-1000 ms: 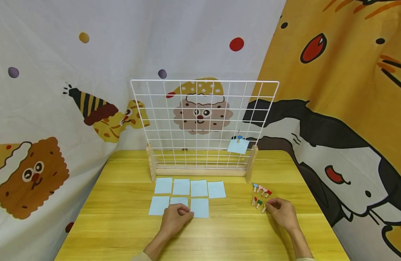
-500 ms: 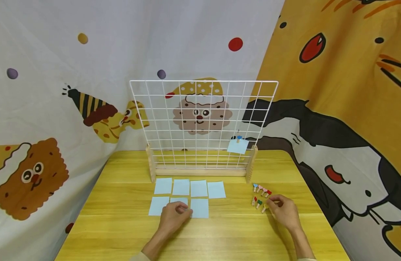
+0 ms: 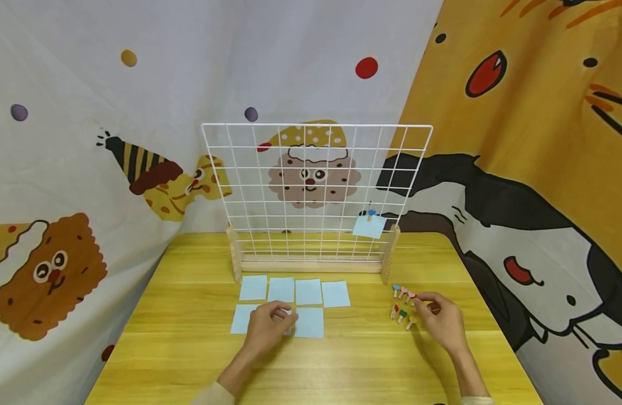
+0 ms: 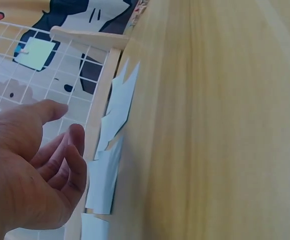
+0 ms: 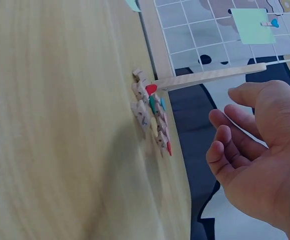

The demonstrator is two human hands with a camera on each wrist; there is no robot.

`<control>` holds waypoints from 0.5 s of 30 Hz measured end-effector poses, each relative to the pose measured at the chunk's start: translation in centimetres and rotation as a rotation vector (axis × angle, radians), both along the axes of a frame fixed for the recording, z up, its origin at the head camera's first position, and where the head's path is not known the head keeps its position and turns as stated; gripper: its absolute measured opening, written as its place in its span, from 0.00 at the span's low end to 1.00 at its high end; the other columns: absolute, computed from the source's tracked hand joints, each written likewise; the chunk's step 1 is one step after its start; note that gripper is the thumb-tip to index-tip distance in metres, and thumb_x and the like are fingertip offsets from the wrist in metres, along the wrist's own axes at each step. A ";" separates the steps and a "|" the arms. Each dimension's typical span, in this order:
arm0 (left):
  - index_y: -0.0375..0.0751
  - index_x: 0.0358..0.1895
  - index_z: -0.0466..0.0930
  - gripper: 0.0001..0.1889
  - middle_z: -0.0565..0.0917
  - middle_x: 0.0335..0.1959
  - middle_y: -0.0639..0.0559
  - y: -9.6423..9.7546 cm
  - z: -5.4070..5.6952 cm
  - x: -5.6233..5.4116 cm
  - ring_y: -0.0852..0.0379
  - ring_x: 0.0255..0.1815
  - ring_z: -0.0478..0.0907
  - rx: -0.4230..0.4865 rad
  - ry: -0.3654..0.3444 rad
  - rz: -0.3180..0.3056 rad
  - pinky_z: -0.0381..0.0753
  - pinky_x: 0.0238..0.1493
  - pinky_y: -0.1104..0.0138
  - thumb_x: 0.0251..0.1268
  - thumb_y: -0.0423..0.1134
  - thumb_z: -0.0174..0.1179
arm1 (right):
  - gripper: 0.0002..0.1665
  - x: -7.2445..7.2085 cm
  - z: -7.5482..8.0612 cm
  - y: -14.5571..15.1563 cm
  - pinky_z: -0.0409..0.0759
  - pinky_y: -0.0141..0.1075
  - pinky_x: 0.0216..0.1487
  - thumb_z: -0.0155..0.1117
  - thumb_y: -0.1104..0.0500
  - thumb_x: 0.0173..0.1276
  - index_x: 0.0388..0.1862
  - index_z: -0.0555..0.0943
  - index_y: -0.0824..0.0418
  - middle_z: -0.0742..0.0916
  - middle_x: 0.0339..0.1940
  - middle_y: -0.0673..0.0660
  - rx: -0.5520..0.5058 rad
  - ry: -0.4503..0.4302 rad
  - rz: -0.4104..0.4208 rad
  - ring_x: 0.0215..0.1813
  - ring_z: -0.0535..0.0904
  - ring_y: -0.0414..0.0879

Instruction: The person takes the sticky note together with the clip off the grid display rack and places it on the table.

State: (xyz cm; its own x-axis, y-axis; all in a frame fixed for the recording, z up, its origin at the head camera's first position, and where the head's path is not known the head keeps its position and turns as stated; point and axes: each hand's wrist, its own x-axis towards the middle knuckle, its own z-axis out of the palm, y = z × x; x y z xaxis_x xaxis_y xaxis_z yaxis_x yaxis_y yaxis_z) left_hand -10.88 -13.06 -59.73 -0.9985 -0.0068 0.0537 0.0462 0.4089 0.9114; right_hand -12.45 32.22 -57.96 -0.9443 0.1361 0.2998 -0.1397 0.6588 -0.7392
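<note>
My left hand [image 3: 269, 329] hovers over the front row of pale blue paper squares, covering most of the middle one. In the left wrist view, that hand [image 4: 37, 162] has loosely bent fingers, with thumb and fingers apart and nothing between them. My right hand [image 3: 444, 323] is above the right side of small wooden clothespins with coloured heart tops, its fingertips overlapping the red-topped one in the back row. The right wrist view shows this hand [image 5: 264, 150] relaxed, holding nothing, with the clothespins [image 5: 149, 112] on the table beyond. The front-row square [image 3: 309, 323] lies just right of my left fingertips.
A white wire grid [image 3: 318, 185] stands upright in a wooden base [image 3: 311, 266] behind the squares. One blue square [image 3: 369, 227] hangs from it under a blue-heart clothespin [image 3: 371, 214]. More squares [image 3: 336, 294] lie in a back row. A patterned cloth [image 3: 153, 73] hangs behind the table.
My right hand has moved slightly back from the yellow-topped clothespin toward the red-topped one. The left hand has shifted a little back and left. Squares and clothespins have stayed put.
</note>
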 end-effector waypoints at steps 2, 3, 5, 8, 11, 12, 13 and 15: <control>0.39 0.49 0.95 0.12 0.95 0.36 0.51 0.0 0.2 -0.2 0.64 0.33 0.90 0.004 0.010 0.003 0.90 0.37 0.70 0.70 0.42 0.81 | 0.06 -0.1 0.3 -0.1 0.80 0.32 0.27 0.76 0.59 0.80 0.51 0.93 0.59 0.92 0.33 0.58 0.000 0.023 0.009 0.32 0.82 0.32; 0.39 0.49 0.95 0.12 0.95 0.35 0.51 0.0 0.4 -0.3 0.64 0.32 0.90 0.001 0.019 0.003 0.90 0.37 0.70 0.70 0.42 0.81 | 0.06 -0.2 0.4 -0.2 0.80 0.31 0.27 0.76 0.59 0.80 0.51 0.93 0.59 0.92 0.33 0.58 -0.001 0.030 0.014 0.32 0.82 0.32; 0.40 0.49 0.95 0.12 0.95 0.35 0.52 0.0 0.6 -0.5 0.65 0.32 0.89 -0.001 0.028 0.004 0.90 0.37 0.70 0.69 0.42 0.81 | 0.07 -0.4 0.7 -0.4 0.80 0.31 0.28 0.77 0.59 0.80 0.52 0.93 0.59 0.92 0.33 0.57 0.000 0.042 0.024 0.33 0.82 0.33; 0.39 0.48 0.95 0.12 0.95 0.34 0.51 0.1 1.0 -0.8 0.65 0.31 0.89 -0.005 0.053 -0.002 0.89 0.37 0.70 0.68 0.41 0.82 | 0.09 -0.8 1.2 -0.7 0.79 0.31 0.29 0.77 0.58 0.80 0.53 0.92 0.60 0.91 0.34 0.56 0.009 0.051 0.040 0.33 0.82 0.33; 0.39 0.49 0.95 0.12 0.95 0.35 0.52 0.2 1.4 -1.2 0.66 0.30 0.89 -0.003 0.066 -0.010 0.89 0.37 0.71 0.68 0.40 0.82 | 0.10 -1.3 1.5 -0.9 0.81 0.30 0.31 0.77 0.57 0.80 0.55 0.92 0.58 0.92 0.35 0.56 0.016 0.055 0.047 0.35 0.82 0.32; 0.40 0.49 0.95 0.12 0.95 0.35 0.52 0.3 1.5 -1.3 0.66 0.31 0.89 -0.005 0.071 -0.013 0.88 0.37 0.72 0.68 0.40 0.82 | 0.10 -1.4 1.6 -1.0 0.81 0.30 0.33 0.78 0.56 0.80 0.55 0.91 0.57 0.92 0.36 0.56 0.021 0.056 0.051 0.35 0.83 0.32; 0.41 0.49 0.95 0.12 0.95 0.36 0.52 0.3 1.6 -1.4 0.65 0.31 0.89 -0.005 0.074 -0.018 0.88 0.37 0.72 0.68 0.40 0.82 | 0.10 -1.6 1.7 -1.1 0.82 0.30 0.34 0.78 0.56 0.79 0.55 0.91 0.56 0.92 0.37 0.56 0.024 0.058 0.055 0.36 0.83 0.32; 0.42 0.49 0.95 0.11 0.95 0.36 0.52 0.4 1.8 -1.6 0.64 0.31 0.89 -0.006 0.083 -0.028 0.88 0.36 0.72 0.68 0.41 0.82 | 0.10 -1.9 1.9 -1.3 0.83 0.28 0.36 0.78 0.56 0.79 0.56 0.91 0.55 0.92 0.38 0.56 0.031 0.063 0.061 0.37 0.83 0.32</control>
State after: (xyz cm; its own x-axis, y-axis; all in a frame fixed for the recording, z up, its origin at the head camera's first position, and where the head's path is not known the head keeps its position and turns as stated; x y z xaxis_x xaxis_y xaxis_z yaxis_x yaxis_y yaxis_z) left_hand -12.51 -12.65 -57.97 -0.9905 0.0220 0.1361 0.1330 0.4117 0.9016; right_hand -14.32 30.88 -56.01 -0.9297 0.0690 0.3617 -0.2253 0.6704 -0.7070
